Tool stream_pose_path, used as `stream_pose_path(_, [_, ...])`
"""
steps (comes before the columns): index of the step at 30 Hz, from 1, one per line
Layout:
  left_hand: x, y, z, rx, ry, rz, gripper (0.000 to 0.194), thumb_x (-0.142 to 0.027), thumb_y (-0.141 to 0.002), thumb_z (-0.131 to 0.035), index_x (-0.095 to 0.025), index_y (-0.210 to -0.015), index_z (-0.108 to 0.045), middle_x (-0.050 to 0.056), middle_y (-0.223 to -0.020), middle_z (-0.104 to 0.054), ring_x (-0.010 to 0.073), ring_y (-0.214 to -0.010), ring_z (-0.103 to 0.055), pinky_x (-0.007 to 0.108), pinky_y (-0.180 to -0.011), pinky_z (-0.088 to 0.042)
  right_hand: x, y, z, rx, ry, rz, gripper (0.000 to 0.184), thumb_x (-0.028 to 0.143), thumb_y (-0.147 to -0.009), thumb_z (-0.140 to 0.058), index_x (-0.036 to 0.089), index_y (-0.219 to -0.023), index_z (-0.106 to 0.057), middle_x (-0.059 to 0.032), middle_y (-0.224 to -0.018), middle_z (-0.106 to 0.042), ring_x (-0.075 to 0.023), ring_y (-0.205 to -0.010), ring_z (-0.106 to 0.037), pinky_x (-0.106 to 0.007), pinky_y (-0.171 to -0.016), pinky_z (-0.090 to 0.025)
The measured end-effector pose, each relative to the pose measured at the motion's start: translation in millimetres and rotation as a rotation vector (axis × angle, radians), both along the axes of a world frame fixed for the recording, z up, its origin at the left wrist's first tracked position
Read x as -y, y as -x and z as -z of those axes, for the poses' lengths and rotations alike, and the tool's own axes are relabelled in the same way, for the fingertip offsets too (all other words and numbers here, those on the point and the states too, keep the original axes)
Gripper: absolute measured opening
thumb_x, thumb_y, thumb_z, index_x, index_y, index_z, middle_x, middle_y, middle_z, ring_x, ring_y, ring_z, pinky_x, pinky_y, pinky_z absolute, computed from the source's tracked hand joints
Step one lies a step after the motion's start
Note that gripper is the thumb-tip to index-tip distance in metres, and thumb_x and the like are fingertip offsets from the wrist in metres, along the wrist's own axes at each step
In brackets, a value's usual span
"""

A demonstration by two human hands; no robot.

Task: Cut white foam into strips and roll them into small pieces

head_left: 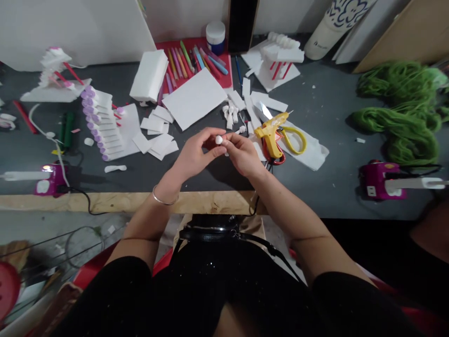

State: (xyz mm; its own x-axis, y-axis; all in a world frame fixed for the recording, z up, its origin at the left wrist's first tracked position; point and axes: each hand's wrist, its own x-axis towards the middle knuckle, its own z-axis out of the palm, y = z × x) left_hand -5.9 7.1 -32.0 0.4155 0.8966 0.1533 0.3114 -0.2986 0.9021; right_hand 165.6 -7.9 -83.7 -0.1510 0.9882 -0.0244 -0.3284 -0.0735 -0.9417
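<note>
Between the fingertips of both hands is a small rounded white piece (pixel 219 139), held just above the dark worktop. My left hand (pixel 194 152) curls around its left side with the thumb and fingers closed on it. From the other side, my right hand (pixel 242 153) pinches it; the lower part is hidden by the fingers. Right of my right hand lies a yellow glue gun (pixel 271 133), resting over scissors (pixel 296 140) with yellow and red handles. Several small twisted white pieces (pixel 229 114) and a white sheet (pixel 195 99) lie beyond my hands.
A stair-like white model with purple rolled ends (pixel 101 124) stands left, near cut white rectangles (pixel 163 145). Colored sticks (pixel 185 61) lie on a red sheet at the back. A white model (pixel 277 56) stands behind. Green yarn (pixel 400 112) and purple power adapters (pixel 382 181) sit outward.
</note>
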Motion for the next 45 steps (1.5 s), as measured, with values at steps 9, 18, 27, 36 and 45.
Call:
stream_pose_path(9, [11.9, 4.2, -12.9, -0.148, -0.133, -0.012, 0.023, -0.046, -0.1, -0.067, -0.026, -0.101, -0.078, 0.004, -0.099, -0.08, 0.0189, -0.094, -0.072, 0.031, -0.09, -0.055, -1.3, -4.7, -6.3, -0.014, 0.008, -0.225, 0.057, 0.074, -0.072, -0.084, 0.021, -0.078, -0.066, 0.0053, -0.067, -0.053, -0.0092, -0.063, -0.042, -0.026, -0.059, -0.03])
stream_pose_path(18, [9.9, -1.8, -11.6, -0.037, 0.024, -0.118, 0.029, -0.051, -0.09, -0.078, -0.023, -0.095, -0.074, 0.003, -0.091, -0.075, 0.0169, -0.086, -0.067, 0.027, -0.083, -0.053, -4.5, -11.1, -10.2, 0.045, -0.003, -0.182, 0.055, 0.074, -0.073, -0.084, 0.023, -0.081, -0.065, 0.0046, -0.072, -0.052, -0.0101, -0.068, -0.043, -0.027, -0.064, -0.037])
stream_pose_path(27, [7.0, -4.6, -12.6, 0.233, 0.291, -0.098, 0.039, -0.06, -0.095, -0.068, -0.021, -0.099, -0.072, 0.002, -0.086, -0.07, 0.0134, -0.076, -0.065, 0.026, -0.074, -0.054, -2.6, -11.7, -11.8, -0.142, 0.077, -0.252, 0.051, 0.064, -0.073, -0.09, 0.022, -0.078, -0.063, 0.005, -0.069, -0.05, -0.0092, -0.064, -0.044, -0.026, -0.06, -0.036])
stream_pose_path(36, [6.3, -16.2, -5.1, 0.513, 0.698, -0.045, 0.03, -0.04, -0.086, -0.086, -0.018, -0.083, -0.067, -0.004, -0.07, -0.06, 0.0052, -0.059, -0.055, 0.018, -0.06, -0.051, 0.0, -8.6, -12.2, -0.099, 0.082, -0.191, 0.051, 0.066, -0.073, -0.089, 0.022, -0.079, -0.064, 0.0037, -0.071, -0.058, -0.01, -0.066, -0.051, -0.027, -0.064, -0.045])
stream_pose_path(45, [2.5, -24.3, 6.3, 0.597, 0.726, -0.08, 0.031, -0.04, -0.091, -0.082, -0.019, -0.081, -0.063, -0.007, -0.064, -0.055, 0.0058, -0.056, -0.055, 0.021, -0.067, -0.059, -0.2, -7.3, -16.7, -0.133, 0.134, -0.157, 0.05, 0.063, -0.07, -0.092, 0.021, -0.076, -0.066, 0.004, -0.067, -0.059, -0.0108, -0.069, -0.059, -0.025, -0.065, -0.05])
